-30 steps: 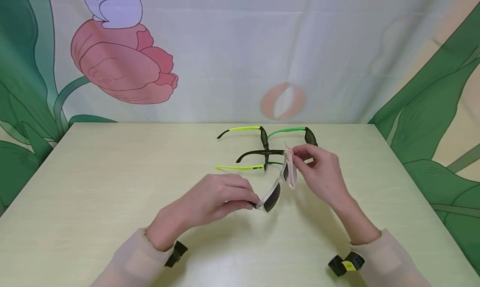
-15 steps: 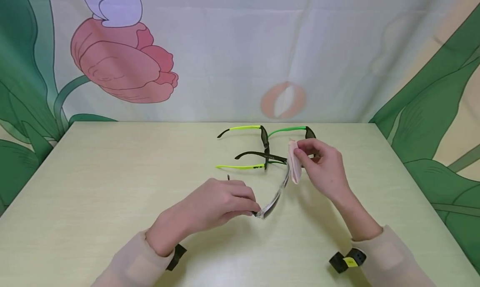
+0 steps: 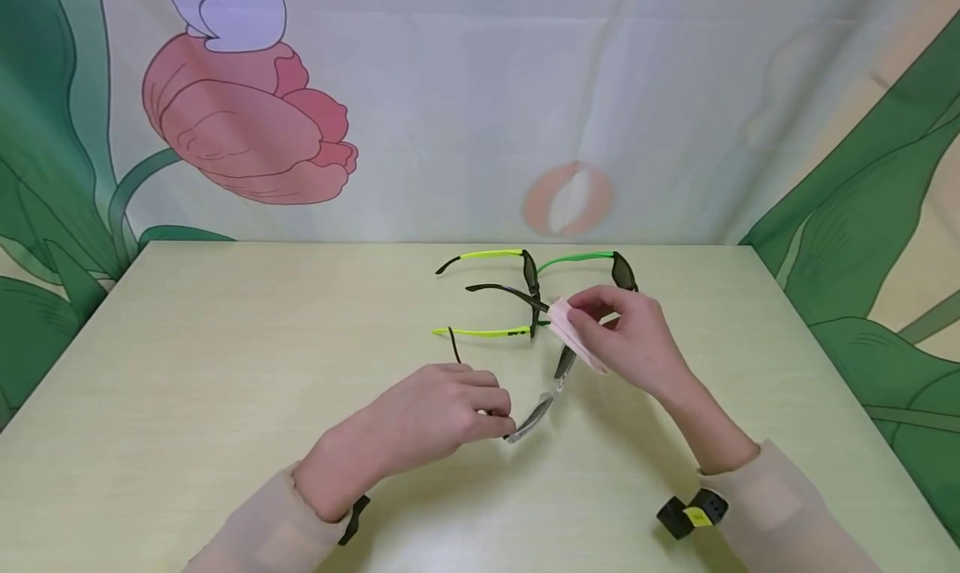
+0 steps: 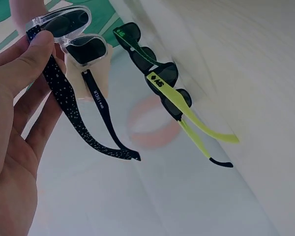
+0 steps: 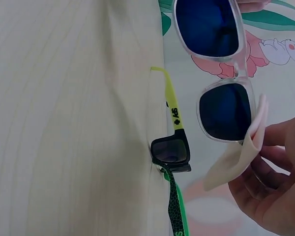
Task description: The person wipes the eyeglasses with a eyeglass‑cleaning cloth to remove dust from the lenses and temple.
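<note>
Clear-framed sunglasses (image 3: 535,416) with dark lenses and black temples are held up above the table. My left hand (image 3: 431,411) pinches them at the hinge end of one temple, thumb on the speckled black temple (image 4: 64,93) in the left wrist view. With my right hand (image 3: 633,336) I pinch a pale pink cloth (image 3: 572,333), folded over the far end of the frame where the other temple begins. In the right wrist view the cloth (image 5: 236,162) lies at the outer corner of one lens (image 5: 225,112). Part of that lens is hidden behind the cloth in the head view.
Behind the held pair, sunglasses with yellow temples (image 3: 487,334) stand on the table (image 3: 225,348). Sunglasses with green temples (image 3: 577,257) are just right of them, partly hidden by my right hand. A printed curtain (image 3: 450,123) hangs along the table's back edge.
The held sunglasses have turned, and the near temple's tip now shows above my left hand. The cloth has shifted left with my right hand, towards the far temple's hinge.
</note>
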A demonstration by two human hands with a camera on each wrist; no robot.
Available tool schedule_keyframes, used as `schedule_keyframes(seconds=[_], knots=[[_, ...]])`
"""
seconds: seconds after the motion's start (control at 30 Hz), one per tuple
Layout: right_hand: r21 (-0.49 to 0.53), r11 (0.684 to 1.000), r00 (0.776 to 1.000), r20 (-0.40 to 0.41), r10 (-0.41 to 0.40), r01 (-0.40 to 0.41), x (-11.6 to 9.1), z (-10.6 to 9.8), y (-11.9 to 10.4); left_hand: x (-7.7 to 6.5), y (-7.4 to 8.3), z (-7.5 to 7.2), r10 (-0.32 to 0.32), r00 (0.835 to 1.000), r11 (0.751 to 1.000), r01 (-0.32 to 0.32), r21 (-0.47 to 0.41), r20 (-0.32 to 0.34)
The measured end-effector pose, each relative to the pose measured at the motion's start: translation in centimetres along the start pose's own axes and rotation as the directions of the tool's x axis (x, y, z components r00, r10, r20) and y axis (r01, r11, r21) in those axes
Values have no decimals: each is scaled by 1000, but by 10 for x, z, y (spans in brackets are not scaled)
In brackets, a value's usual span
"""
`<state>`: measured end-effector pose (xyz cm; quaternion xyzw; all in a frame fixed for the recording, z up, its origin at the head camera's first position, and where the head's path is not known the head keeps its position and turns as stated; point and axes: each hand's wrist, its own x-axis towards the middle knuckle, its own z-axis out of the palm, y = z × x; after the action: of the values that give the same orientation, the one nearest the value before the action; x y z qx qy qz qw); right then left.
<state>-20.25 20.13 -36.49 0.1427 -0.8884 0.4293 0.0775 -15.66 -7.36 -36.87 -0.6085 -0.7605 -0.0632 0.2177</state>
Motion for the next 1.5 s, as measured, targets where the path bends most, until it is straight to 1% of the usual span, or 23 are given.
schedule_keyframes(seconds=[0.1, 0.23, 0.4, 0.53, 0.63, 0.73, 0.9, 1.07, 1.17, 1.27, 1.33, 1.43, 1.5], knots=[[0, 1000, 999, 49, 11, -11, 2, 0, -1, 0, 0, -1, 12, 1000, 999, -13, 44, 23], [-32, 999, 994, 107, 14, -11, 4, 1, 0, -1, 0, -1, 26, 999, 996, -29, 85, 42], [-81, 997, 990, 139, 14, -3, 6, 1, 2, -2, 0, 0, 30, 998, 995, -36, 95, 61], [-101, 995, 987, 162, 16, 0, 7, 1, 2, -3, -1, 0, 22, 997, 992, -31, 121, 74], [-106, 994, 984, 176, 30, -12, 7, -1, 3, -5, -3, 0, -2, 997, 990, -9, 142, 77], [-98, 994, 981, 188, 55, -37, 6, -3, 3, -8, -7, 1, -35, 997, 989, 24, 143, 72], [-79, 994, 974, 209, 85, -70, 2, -6, 3, -14, -17, 4, -75, 996, 989, 69, 131, 41], [-34, 995, 974, 205, 99, -94, -3, -7, 1, -20, -26, 8, -114, 993, 983, 110, 145, 16], [-7, 995, 977, 189, 100, -101, -7, -5, 0, -23, -29, 10, -145, 989, 984, 143, 104, 8], [8, 995, 980, 175, 96, -98, -10, -3, -1, -25, -32, 11, -177, 984, 984, 177, 18, -4], [14, 995, 982, 165, 91, -95, -11, -2, -1, -26, -33, 11, -189, 982, 981, 188, -41, -20], [31, 995, 985, 147, 90, -95, -14, -1, 0, -26, -34, 9, -189, 980, 978, 183, -101, -62], [40, 994, 987, 133, 92, -99, -15, -1, 1, -26, -34, 8, -195, 975, 976, 182, -123, -109]])
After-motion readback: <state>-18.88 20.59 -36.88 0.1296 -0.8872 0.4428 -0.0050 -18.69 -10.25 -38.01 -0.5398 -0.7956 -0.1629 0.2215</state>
